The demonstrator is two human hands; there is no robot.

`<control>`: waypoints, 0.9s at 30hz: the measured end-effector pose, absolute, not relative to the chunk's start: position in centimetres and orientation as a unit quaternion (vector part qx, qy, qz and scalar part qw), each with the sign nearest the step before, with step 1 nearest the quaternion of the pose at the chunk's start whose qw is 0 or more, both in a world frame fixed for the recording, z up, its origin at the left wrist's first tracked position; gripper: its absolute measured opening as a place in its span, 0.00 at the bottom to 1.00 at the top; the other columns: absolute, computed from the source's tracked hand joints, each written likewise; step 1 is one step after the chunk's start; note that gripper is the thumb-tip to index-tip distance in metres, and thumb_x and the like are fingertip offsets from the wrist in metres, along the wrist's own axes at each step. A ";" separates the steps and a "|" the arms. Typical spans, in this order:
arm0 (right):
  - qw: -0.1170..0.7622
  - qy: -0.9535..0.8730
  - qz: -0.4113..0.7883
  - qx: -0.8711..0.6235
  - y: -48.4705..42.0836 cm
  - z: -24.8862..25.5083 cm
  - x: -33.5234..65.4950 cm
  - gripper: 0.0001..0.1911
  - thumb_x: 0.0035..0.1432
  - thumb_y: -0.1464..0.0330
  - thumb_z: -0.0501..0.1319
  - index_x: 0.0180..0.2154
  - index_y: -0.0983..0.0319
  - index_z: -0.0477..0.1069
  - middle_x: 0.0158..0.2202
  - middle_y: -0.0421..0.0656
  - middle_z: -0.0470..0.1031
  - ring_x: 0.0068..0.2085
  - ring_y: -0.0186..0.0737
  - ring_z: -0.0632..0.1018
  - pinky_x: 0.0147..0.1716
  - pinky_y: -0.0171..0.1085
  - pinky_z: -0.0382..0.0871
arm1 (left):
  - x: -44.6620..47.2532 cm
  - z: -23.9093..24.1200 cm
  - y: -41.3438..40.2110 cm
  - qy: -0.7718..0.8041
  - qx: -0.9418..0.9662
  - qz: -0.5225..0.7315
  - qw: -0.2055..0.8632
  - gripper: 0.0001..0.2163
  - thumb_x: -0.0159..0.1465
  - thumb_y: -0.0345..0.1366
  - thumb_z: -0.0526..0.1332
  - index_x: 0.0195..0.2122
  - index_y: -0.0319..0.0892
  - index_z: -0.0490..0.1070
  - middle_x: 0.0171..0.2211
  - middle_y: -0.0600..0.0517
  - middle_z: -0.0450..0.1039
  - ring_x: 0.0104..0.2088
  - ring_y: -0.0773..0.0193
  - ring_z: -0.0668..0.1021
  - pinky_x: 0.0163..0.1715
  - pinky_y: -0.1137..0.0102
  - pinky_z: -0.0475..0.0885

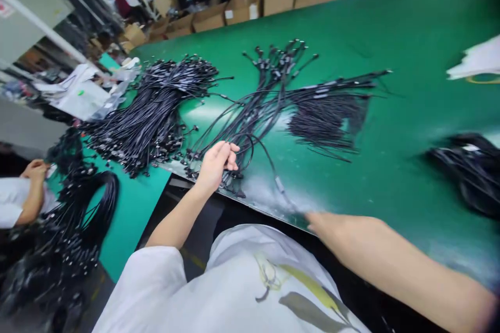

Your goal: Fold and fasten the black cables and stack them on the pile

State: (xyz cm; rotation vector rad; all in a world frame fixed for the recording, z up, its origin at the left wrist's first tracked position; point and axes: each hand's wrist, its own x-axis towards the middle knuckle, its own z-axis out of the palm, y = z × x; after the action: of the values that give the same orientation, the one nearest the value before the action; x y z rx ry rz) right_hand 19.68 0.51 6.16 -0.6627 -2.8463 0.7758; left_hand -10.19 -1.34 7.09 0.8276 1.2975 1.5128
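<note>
A thin black cable (267, 156) with a pale label (279, 184) curves over the front of the green table. My left hand (216, 162) is closed, its fingers curled around the cable near the table's front edge. At the other end of the cable is my right hand (332, 230), smeared by motion. The cable runs to its fingertips, which look pinched on it. Beyond my left hand lies a loose spread of black cables (260, 106) with connectors at their far ends. Some connector ends lie beside and under my left wrist.
A large heap of black cables (150, 106) lies to the left, and a fanned bundle (326, 122) right of centre. Coiled cables (469, 169) and white paper (476, 60) are at the right. Cardboard boxes (279, 1) line the far edge. A co-worker's hand (36, 169) is at far left.
</note>
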 end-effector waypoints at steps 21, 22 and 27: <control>0.350 -0.331 0.825 -0.296 4.5 2.6 13.4 0.19 0.51 0.58 0.67 0.23 0.63 0.63 0.19 0.31 0.50 0.20 0.24 0.50 0.20 0.30 0.48 | -0.3 3.2 -2.9 0.476 0.296 0.480 0.675 0.21 0.60 0.56 0.60 0.29 0.40 0.68 0.23 0.56 0.62 0.32 0.65 0.73 0.42 0.67 0.68; 0.341 -0.300 0.846 -0.279 4.5 2.7 13.7 0.20 0.51 0.57 0.67 0.23 0.63 0.62 0.20 0.32 0.51 0.21 0.25 0.53 0.21 0.30 0.52 | -0.4 3.2 -3.1 0.476 0.283 0.490 0.673 0.19 0.59 0.54 0.63 0.31 0.40 0.68 0.23 0.57 0.61 0.30 0.67 0.72 0.44 0.67 0.68; 0.356 -0.370 0.804 -0.300 3.2 2.3 13.6 0.23 0.53 0.50 0.65 0.27 0.62 0.63 0.28 0.38 0.63 0.28 0.30 0.66 0.28 0.32 0.62 | -2.2 4.2 -3.6 0.439 0.247 0.516 0.693 0.15 0.56 0.44 0.69 0.37 0.40 0.69 0.25 0.59 0.63 0.24 0.73 0.68 0.41 0.69 0.71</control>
State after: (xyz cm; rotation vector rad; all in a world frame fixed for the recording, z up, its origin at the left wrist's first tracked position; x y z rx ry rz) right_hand 13.62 3.18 2.25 -0.7739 -0.9548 2.0765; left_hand -2.21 -3.58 4.23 0.5513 0.9803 1.1525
